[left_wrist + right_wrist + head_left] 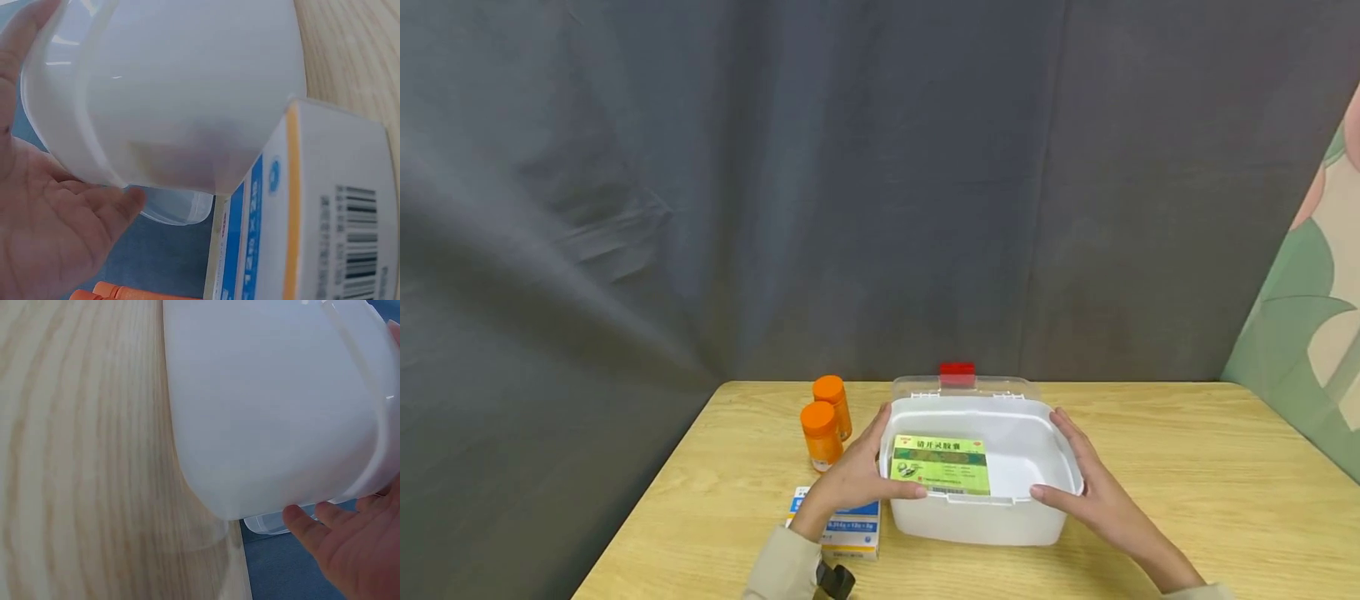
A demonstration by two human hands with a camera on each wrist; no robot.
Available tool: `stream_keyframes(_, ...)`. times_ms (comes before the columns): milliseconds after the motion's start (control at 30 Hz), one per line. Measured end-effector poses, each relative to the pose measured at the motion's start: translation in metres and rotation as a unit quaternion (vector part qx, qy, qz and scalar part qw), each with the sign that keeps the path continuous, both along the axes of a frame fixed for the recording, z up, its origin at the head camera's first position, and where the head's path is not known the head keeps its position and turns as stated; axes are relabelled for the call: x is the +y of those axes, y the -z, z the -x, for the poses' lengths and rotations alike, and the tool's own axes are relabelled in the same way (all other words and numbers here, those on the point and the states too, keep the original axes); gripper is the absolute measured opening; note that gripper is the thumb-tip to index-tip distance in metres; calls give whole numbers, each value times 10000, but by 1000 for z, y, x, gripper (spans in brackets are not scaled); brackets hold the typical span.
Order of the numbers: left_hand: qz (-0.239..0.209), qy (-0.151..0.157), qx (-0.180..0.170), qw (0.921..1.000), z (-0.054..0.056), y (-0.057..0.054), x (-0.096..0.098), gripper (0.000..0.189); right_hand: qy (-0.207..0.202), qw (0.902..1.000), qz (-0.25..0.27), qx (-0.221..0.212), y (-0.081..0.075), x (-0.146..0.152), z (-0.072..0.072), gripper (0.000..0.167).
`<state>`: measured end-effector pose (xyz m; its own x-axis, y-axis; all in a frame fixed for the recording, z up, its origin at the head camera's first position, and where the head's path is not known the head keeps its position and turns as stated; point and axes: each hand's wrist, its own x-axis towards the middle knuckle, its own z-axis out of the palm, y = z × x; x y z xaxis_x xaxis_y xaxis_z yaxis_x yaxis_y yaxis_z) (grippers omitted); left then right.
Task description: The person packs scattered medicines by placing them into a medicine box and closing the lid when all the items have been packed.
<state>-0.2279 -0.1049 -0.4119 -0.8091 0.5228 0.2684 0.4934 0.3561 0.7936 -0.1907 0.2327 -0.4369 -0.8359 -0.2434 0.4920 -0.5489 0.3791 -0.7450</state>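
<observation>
A white plastic storage box (pixel 977 523) stands on the table, its clear lid (pixel 917 386) with a red latch (pixel 957 374) swung open at the back. My left hand (pixel 856 473) grips its left end, thumb along the front rim and fingers round the side. At the opposite end my right hand (pixel 1093 487) holds it likewise, thumb at the front corner; fingertips (pixel 300 525) show against the side in the right wrist view. Inside, to the left, lies a green medicine carton (pixel 942 465). Part of a blue and white medicine carton (pixel 852 533) is hidden behind my left wrist.
Two orange-capped bottles (pixel 820 433) stand left of the storage box. The wooden table (pixel 1195 467) extends to both sides. A dark grey curtain (pixel 880 192) hangs behind it, and a patterned wall (pixel 1315 317) borders the right.
</observation>
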Motion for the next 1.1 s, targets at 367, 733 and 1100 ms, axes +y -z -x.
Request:
stream_keyframes(367, 575, -670, 144, 9960, -4, -14, -11, 97, -50, 10000, 5, 17, -2, 0, 2, 98)
stream_keyframes(733, 213, -928, 483, 9943, -11, -13, -31, 79, -65, 9999, 82, -40, -4, 0, 3, 98)
stream_keyframes(1100, -161, -1085, 310, 9935, -21, -13, -56, 70, -59, 9999, 117, -36, -1, 2, 1, 98)
